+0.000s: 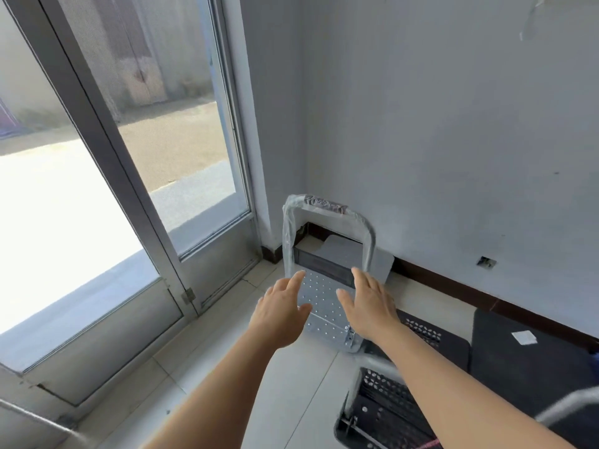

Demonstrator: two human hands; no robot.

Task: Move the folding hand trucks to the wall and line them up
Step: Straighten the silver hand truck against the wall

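A bare storeroom entrance: glass door (136,176), plain wall (437,140); hand trucks (324,306) on tiles.
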